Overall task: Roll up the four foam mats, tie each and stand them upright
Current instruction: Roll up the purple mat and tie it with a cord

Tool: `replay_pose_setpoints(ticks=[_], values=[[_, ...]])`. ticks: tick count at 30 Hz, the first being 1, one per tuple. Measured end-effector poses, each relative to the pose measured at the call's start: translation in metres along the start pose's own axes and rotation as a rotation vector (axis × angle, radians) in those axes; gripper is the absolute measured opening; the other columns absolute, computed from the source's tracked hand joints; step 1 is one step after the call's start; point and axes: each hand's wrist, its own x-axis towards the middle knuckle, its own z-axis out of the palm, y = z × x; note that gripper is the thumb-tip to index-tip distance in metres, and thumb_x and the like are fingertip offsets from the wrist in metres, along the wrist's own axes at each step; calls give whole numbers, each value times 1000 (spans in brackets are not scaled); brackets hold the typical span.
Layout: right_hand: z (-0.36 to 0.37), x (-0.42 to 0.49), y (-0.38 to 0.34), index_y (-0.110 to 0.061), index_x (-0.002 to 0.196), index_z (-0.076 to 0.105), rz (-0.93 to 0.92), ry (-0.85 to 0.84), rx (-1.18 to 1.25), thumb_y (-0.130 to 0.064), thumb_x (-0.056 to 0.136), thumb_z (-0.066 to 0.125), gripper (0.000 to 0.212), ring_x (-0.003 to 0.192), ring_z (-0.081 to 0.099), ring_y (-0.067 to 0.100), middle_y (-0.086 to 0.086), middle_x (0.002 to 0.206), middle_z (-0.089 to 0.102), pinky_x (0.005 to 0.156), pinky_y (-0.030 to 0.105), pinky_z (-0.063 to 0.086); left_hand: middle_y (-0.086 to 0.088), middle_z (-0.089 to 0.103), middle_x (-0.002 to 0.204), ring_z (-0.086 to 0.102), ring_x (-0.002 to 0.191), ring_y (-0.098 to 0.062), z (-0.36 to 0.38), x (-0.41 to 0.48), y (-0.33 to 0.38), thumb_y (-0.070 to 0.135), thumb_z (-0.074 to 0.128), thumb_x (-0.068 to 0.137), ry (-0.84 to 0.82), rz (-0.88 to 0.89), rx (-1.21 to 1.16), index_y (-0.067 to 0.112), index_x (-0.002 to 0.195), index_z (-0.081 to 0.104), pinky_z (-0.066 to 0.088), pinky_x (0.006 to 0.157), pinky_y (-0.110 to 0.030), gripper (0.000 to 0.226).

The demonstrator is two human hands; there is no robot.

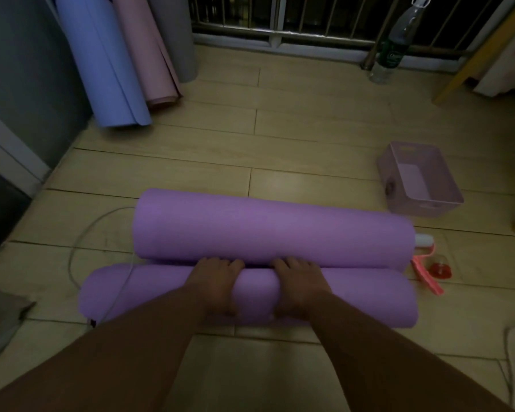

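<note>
Far left, against the grey wall, three rolled mats stand on end: a blue roll (101, 63), a pink roll (150, 55) and a grey roll (177, 34) behind them. I can make out no ties on them, so I judge three rolled and stood, with the tying unclear. Near left, a grey cushion (0, 316) lies on the wood-look floor (280, 129), and a white cable (78, 242) loops toward the purple mat (265, 233). This fourth mat lies across the middle of the floor. It shows as two fat rolls side by side, touching; whether they are one mat wound from both ends I cannot tell. The left hand (217, 281) and right hand (298, 281) sit close together on the near roll, fingers curled over its top into the crease. Rolling looks almost done; tying it and standing it up remain. To the right sit a pink basket (422, 179), what may be a pink tape dispenser (427, 272) beside the mat's end, and far off a plastic bottle (394, 46) by the barred window.
</note>
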Motion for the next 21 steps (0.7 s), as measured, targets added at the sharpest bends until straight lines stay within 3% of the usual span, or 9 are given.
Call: replay_pose_setpoints(ticks=[3,6,9,13,15,17,21], values=[[9,-7,0,-34,147,26,16,33,-49,-70,50,77,116,128,39,25,1,140,39,109,42,25,-3,63,121,60,110,-26,-10,4,2,59,75,62,-34,12,8,27,127,45,46,90,-36,78],[-2,-2,-2,-34,139,36,47,-11,-33,-64,52,81,102,120,51,24,1,132,52,101,38,36,-2,61,127,58,114,-25,-15,8,-4,60,78,63,-72,21,-57,29,129,45,46,92,-36,80],[-18,6,-1,-34,135,44,27,-106,-2,-58,59,82,89,116,59,25,2,129,61,97,36,45,1,54,136,52,122,-22,-9,7,-12,69,76,55,-61,54,-126,35,139,39,42,102,-35,98],[-29,14,2,-38,139,44,-3,-205,65,-59,57,85,94,121,58,22,-1,136,58,99,34,46,-4,48,142,50,126,-26,5,-6,-15,90,46,37,54,99,-114,30,148,31,38,108,-36,127],[-32,17,4,-37,140,45,-29,-239,103,-59,54,87,97,122,57,20,-2,138,57,99,33,46,-6,56,133,57,118,-29,8,-5,-13,86,54,42,103,97,-107,30,143,34,46,101,-40,117],[-34,19,5,-35,140,47,-39,-250,128,-59,53,88,99,122,56,20,-2,138,57,99,32,45,-3,57,131,58,116,-27,-2,-1,-10,73,72,54,-29,48,-57,30,138,36,47,96,-39,101],[-33,15,0,-34,141,41,-27,-214,79,-66,50,85,106,124,54,24,0,139,55,104,38,41,0,58,132,56,117,-22,-20,8,-11,62,80,60,-140,22,-74,30,132,45,45,94,-33,86]])
